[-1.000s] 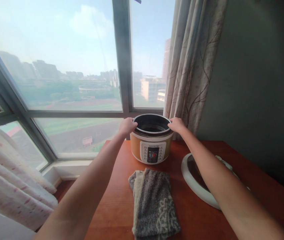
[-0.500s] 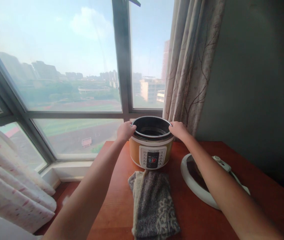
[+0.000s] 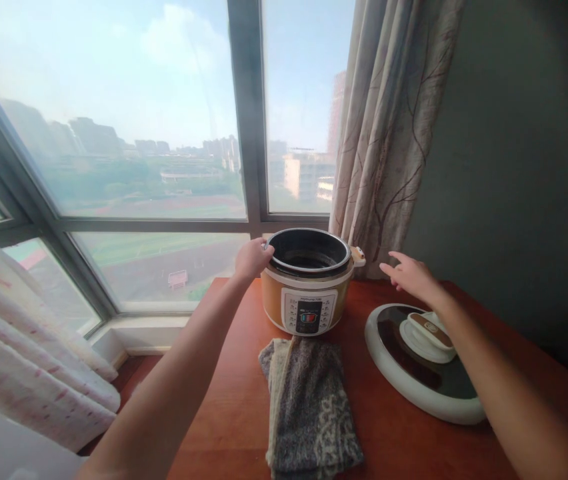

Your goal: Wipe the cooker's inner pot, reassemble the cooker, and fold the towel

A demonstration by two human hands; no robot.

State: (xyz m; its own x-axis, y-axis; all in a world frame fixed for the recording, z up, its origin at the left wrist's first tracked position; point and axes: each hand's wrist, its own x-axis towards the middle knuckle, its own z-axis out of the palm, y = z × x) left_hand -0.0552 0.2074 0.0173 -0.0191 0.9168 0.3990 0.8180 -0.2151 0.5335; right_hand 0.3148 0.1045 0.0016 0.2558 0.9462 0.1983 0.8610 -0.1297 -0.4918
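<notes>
An electric pressure cooker (image 3: 271, 303) with a tan body and a front control panel stands on the table, its top uncovered. Inside it sits a dark inner pot (image 3: 309, 250) with a silver rim. At the left side, my left hand (image 3: 253, 259) is closed on the pot's rim; the cooker's left handle is hidden behind it. My right hand (image 3: 411, 275) is in the air to the right of the cooker, fingers apart and holding nothing. The cooker's right handle (image 3: 358, 257) shows. Below my right hand lies the round lid (image 3: 389, 367), partly covered by my forearm.
A folded grey patterned cloth (image 3: 309, 407) lies in front of the cooker on the reddish wooden table (image 3: 224, 400). Behind are a large window (image 3: 154, 227) and a hanging curtain (image 3: 389, 133). Another curtain (image 3: 24, 353) hangs at the left, and a dark wall (image 3: 514, 167) stands right.
My right hand has let go of the cooker's right side and moved right, its fingers opening. The lid's knob now shows. My left hand stays at the rim; the view has shifted slightly.
</notes>
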